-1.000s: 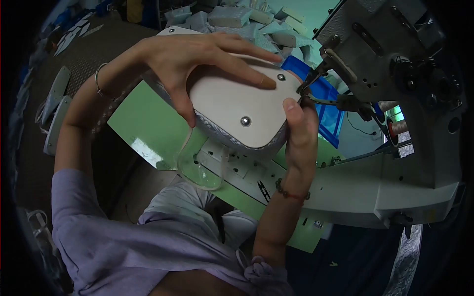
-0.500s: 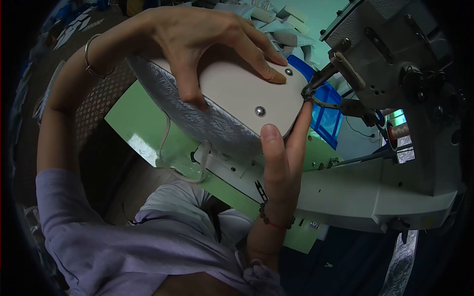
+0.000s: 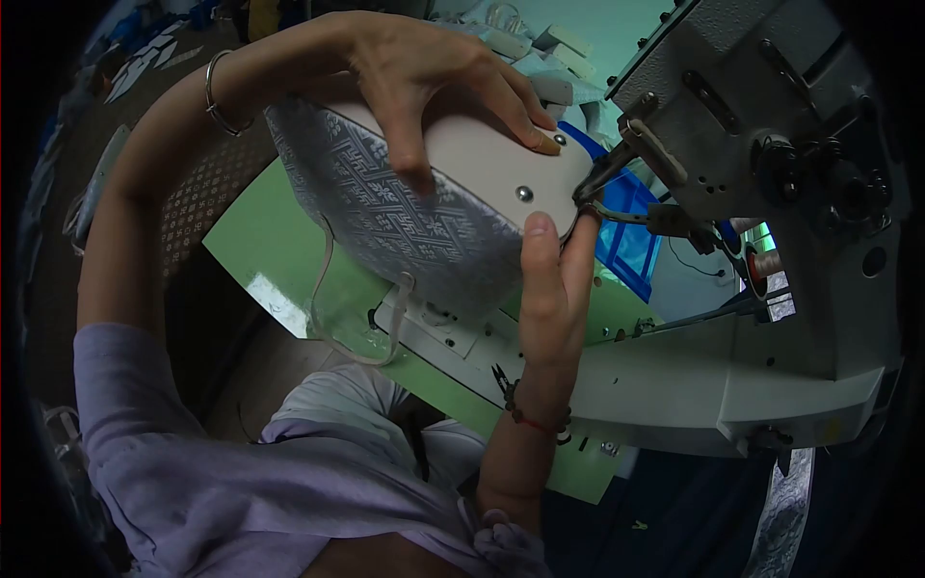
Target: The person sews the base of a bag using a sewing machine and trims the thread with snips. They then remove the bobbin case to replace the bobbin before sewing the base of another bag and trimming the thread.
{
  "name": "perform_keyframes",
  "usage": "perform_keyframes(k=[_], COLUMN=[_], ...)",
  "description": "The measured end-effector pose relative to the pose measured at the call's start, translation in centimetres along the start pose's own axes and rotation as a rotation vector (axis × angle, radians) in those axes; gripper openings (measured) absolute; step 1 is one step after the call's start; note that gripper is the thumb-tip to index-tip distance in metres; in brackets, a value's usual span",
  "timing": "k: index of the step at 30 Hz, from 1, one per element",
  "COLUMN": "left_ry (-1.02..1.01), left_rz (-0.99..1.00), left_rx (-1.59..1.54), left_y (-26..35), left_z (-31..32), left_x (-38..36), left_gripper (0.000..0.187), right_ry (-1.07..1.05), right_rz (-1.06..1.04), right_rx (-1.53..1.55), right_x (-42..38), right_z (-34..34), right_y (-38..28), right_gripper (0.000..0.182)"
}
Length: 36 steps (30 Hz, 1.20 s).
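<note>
A handbag with silver-grey patterned fabric sides lies tilted, its pale base panel and metal studs facing up. My left hand spreads over the panel from the far side, thumb at the near edge and fingertips beside a stud. My right hand grips the panel's near right corner, thumb on top and fingers behind the edge. Those fingertips are close to the sewing machine's needle and presser parts, which meet the panel's rim. A pale strap hangs from the bag.
A light green table surrounds the machine's pale bed. Behind the needle stands a blue plastic basket. Wrapped pieces are heaped at the back. Dark thread snips show beside my right wrist.
The bag has turned and tilted a little, so more of its patterned side shows. My left hand has moved right with it, while my right hand has shifted slightly up the view.
</note>
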<state>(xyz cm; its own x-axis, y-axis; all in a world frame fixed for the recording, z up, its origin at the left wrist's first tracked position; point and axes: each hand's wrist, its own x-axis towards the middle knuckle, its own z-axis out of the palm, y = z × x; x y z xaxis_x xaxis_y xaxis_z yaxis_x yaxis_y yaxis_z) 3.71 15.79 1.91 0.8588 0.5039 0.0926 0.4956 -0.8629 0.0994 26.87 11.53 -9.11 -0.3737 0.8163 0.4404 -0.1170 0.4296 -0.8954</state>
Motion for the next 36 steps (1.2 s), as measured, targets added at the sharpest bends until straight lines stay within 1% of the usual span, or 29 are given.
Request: perform_keyframes(k=[2, 4, 5, 8, 11, 14, 19, 22, 26, 28, 29, 30, 32, 33, 35, 36], left_ry=[-0.002, -0.001, 0.001, 0.009, 0.024, 0.037, 0.07, 0.09, 0.118, 0.136, 0.18, 0.178, 0.124, 0.118, 0.169, 0.159], left_rz=[-0.013, -0.033, -0.044, -0.079, -0.109, -0.145, -0.205, -0.256, -0.353, -0.396, -0.385, -0.382, -0.485, -0.483, -0.515, -0.508], left_rx=[-0.018, -0.032, -0.042, -0.056, -0.071, -0.091, -0.105, -0.102, -0.083, -0.064, 0.011, 0.012, 0.026, 0.028, 0.085, 0.091], left_y=[-0.1, -0.2, -0.3, -0.3, -0.4, -0.6, -0.1, 0.5, 1.6, 2.3, 2.7, 3.0, 4.2, 4.9, 7.0, 7.9], left_z=[0.2, 0.3, 0.3, 0.6, 0.8, 0.9, 1.5, 1.9, 2.5, 3.0, 3.3, 3.5, 3.4, 3.6, 3.3, 3.2], left_x=[0.1, 0.3, 0.4, 0.4, 0.4, 0.3, 0.0, -0.5, -1.3, -1.7, -2.0, -2.3, -1.7, -1.9, -1.4, -1.1], left_gripper=[0.096, 0.096, 0.096, 0.096, 0.096, 0.096, 0.097, 0.097, 0.098, 0.099, 0.097, 0.097, 0.111, 0.111, 0.108, 0.108], right_ry=[0.039, 0.048, 0.048, 0.12, 0.12, 0.136, 0.055, -0.007, -0.018, -0.058, -0.056, -0.094, -0.12, -0.14, -0.148, -0.196], right_rz=[-0.017, 0.05, 0.05, 0.142, 0.092, 0.111, 0.083, 0.105, 0.11, 0.134, 0.134, 0.111, 0.085, 0.088, 0.081, 0.072], right_rx=[-0.008, 0.055, 0.054, 0.016, 0.081, 0.067, 0.121, 0.116, 0.09, 0.122, 0.124, 0.151, 0.196, 0.212, 0.245, 0.249], right_x=[0.2, 0.6, 0.7, 1.2, 1.7, 2.3, 3.1, 3.4, 3.6, 3.6, 3.7, 3.8, 3.9, 3.8, 3.9, 4.1], right_z=[0.3, 0.7, 0.9, 1.3, 1.5, 1.3, 0.6, 0.1, -0.7, -1.0, -1.2, -1.4, -2.7, -2.9, -3.9, -4.5], right_y=[0.1, -0.5, -0.6, -0.6, -0.5, -0.6, -0.5, -0.4, -0.3, -0.1, 0.2, 0.5, 0.9, 1.1, 0.9, 0.9], right_gripper=[0.075, 0.08, 0.08, 0.082, 0.083, 0.081, 0.069, 0.067, 0.073, 0.079, 0.079, 0.078, 0.078, 0.076, 0.075, 0.074])
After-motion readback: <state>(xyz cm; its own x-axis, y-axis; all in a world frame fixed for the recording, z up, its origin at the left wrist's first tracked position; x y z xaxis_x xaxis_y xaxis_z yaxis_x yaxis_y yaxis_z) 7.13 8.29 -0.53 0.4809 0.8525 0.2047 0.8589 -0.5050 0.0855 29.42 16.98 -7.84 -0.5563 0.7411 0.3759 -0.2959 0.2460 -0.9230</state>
